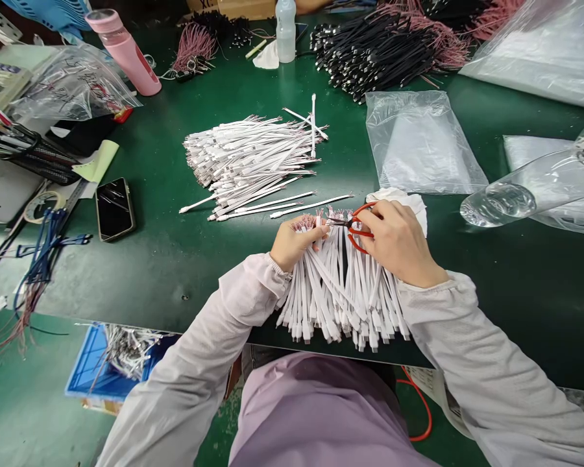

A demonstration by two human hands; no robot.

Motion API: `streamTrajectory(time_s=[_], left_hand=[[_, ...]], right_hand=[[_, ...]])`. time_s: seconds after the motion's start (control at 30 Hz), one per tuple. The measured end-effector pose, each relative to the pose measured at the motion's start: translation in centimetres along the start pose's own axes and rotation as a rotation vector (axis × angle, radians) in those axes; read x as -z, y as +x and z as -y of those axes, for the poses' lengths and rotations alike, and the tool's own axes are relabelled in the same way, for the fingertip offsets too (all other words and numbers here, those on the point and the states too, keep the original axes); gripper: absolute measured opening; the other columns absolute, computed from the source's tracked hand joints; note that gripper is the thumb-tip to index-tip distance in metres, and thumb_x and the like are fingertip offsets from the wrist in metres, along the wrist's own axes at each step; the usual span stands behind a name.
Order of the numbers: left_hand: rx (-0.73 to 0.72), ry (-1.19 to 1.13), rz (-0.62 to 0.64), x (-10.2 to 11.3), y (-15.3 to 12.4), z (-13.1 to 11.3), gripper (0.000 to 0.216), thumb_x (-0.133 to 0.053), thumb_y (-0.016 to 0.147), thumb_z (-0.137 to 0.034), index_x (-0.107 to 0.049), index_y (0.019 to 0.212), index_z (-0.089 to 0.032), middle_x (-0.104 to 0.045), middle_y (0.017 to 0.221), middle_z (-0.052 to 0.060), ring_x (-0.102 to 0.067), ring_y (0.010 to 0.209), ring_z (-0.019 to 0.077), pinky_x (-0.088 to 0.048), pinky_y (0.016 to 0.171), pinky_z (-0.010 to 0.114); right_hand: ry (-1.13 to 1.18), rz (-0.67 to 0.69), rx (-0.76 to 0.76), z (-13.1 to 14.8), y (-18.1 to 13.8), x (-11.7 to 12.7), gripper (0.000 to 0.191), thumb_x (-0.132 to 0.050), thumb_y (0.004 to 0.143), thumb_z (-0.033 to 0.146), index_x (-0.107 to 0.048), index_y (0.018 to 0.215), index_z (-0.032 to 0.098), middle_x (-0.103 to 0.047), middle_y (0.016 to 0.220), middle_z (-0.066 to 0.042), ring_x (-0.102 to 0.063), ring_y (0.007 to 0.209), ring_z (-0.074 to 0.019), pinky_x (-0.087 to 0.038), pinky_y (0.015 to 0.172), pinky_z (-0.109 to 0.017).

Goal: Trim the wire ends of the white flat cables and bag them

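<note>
A bundle of white flat cables (343,292) is fanning over the near edge of the green workbench (150,279), its long axis running 12 to 6, with plugs toward 6 and pink wire ends (338,214) toward 12. The left hand (296,243) is clamped around the bundle at 10 o'clock. The right hand (399,243), at 3 o'clock, is closed on red-handled wire cutters (352,241) pointing toward 9 o'clock, just above those wire ends. Farther out, loose white cables (248,165) are lying at 11 o'clock, black cables (370,55) at 12, and a clear plastic bag (418,143) at 1.
</note>
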State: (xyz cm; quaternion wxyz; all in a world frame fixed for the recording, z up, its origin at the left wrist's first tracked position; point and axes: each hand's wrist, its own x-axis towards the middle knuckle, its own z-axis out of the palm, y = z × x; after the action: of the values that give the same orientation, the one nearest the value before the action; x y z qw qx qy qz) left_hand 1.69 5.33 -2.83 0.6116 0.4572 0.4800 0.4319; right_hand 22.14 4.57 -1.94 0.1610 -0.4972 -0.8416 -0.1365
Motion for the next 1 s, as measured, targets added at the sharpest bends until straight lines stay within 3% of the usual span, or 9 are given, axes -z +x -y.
streamTrajectory(time_s=[0.2,0.3,0.47,0.53,0.63,0.77,1.0], left_hand=[[0.007,0.007,-0.008,0.1,-0.1,-0.1,0.026,-0.078,0.067,-0.035,-0.063,0.068,-0.014,-0.065,0.064,0.0,-0.051,0.047,0.0076,-0.043,0.055,0.025],[0.034,-0.022,-0.022,0.0,-0.1,-0.2,0.026,-0.08,0.064,-0.033,-0.066,0.071,-0.013,-0.066,0.068,0.0,-0.051,0.047,0.0068,-0.044,0.054,0.025],[0.08,-0.104,-0.061,-0.3,-0.2,-0.4,0.027,-0.084,0.059,-0.029,-0.067,0.073,-0.012,-0.064,0.07,0.0,-0.053,0.048,0.0063,-0.046,0.051,0.023],[0.082,-0.114,-0.061,-0.5,-0.2,-0.4,0.028,-0.084,0.059,-0.028,-0.065,0.071,-0.012,-0.062,0.067,-0.001,-0.054,0.048,0.0064,-0.047,0.051,0.023],[0.076,-0.118,-0.043,-0.6,-0.2,-0.5,0.029,-0.084,0.059,-0.029,-0.062,0.069,-0.012,-0.059,0.063,-0.003,-0.053,0.046,0.0057,-0.046,0.049,0.021],[0.065,-0.121,-0.036,-0.7,-0.3,-0.7,0.031,-0.085,0.058,-0.03,-0.061,0.068,-0.013,-0.057,0.059,-0.004,-0.052,0.047,0.0052,-0.044,0.047,0.018],[0.08,-0.105,-0.045,-0.7,-0.4,-0.9,0.029,-0.084,0.06,-0.03,-0.06,0.066,-0.013,-0.056,0.057,-0.004,-0.053,0.047,0.0054,-0.044,0.047,0.018]], right_hand=[[0.051,-0.033,-0.023,-0.3,-0.1,-0.8,0.024,-0.05,0.078,0.004,-0.066,0.087,0.019,-0.055,0.077,-0.007,-0.052,0.078,-0.0237,-0.039,0.068,-0.035],[0.127,-0.094,-0.116,-0.4,-0.2,-1.1,0.019,-0.052,0.082,0.01,-0.068,0.085,0.02,-0.058,0.075,-0.006,-0.054,0.072,-0.0218,-0.038,0.063,-0.033],[0.449,-0.273,-0.309,0.4,0.6,-0.7,0.026,-0.052,0.084,0.017,-0.069,0.103,0.019,-0.058,0.079,-0.006,-0.056,0.071,-0.0206,-0.043,0.064,-0.032],[0.591,-0.26,-0.298,1.1,1.0,-0.3,0.031,-0.051,0.084,0.018,-0.068,0.11,0.019,-0.054,0.077,-0.004,-0.054,0.069,-0.0193,-0.045,0.065,-0.032],[0.718,-0.205,-0.22,2.0,1.3,0.1,0.028,-0.051,0.084,0.019,-0.069,0.106,0.019,-0.05,0.076,-0.003,-0.052,0.067,-0.0183,-0.045,0.065,-0.032],[0.73,-0.171,-0.174,2.4,1.2,0.1,0.025,-0.051,0.083,0.019,-0.07,0.1,0.019,-0.05,0.077,-0.003,-0.051,0.068,-0.0186,-0.045,0.065,-0.032],[0.671,-0.225,-0.197,2.2,1.0,0.0,0.016,-0.053,0.081,0.018,-0.068,0.082,0.021,-0.051,0.072,-0.003,-0.052,0.067,-0.0201,-0.045,0.065,-0.033]])
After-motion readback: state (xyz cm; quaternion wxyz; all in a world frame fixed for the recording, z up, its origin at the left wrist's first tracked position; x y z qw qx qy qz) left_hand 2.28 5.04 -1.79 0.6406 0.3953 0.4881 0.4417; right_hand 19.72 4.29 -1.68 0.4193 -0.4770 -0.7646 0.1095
